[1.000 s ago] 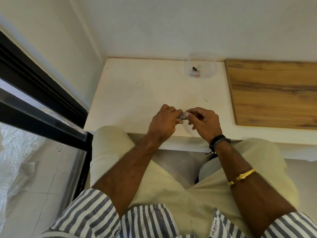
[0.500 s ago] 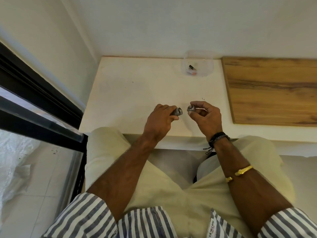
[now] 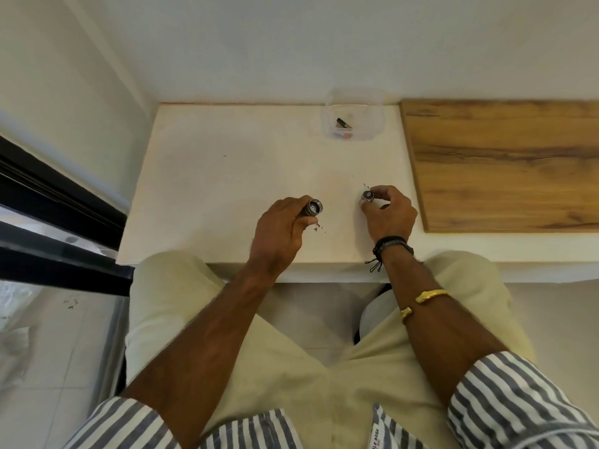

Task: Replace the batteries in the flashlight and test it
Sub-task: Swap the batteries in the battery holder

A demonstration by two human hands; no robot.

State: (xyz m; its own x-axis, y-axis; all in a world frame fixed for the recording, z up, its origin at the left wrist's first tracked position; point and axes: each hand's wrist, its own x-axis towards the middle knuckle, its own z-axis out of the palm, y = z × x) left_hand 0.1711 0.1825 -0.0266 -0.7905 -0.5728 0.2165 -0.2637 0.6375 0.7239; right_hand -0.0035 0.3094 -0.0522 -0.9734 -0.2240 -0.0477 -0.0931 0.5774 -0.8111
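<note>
Left hand (image 3: 278, 226) grips one flashlight body (image 3: 311, 207); right hand (image 3: 390, 213) pinches one end cap (image 3: 367, 196); clear container (image 3: 372, 132) holds two batteries (image 3: 343, 124)

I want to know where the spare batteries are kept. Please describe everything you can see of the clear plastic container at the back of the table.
The clear plastic container is a small, open, see-through tub with rounded corners and no lid visible. It stands upright at the far edge of the white table, against the wall, just left of the wooden board. Inside lies a dark battery, with something small and reddish beside it, too small to identify. Neither hand touches it.
</note>
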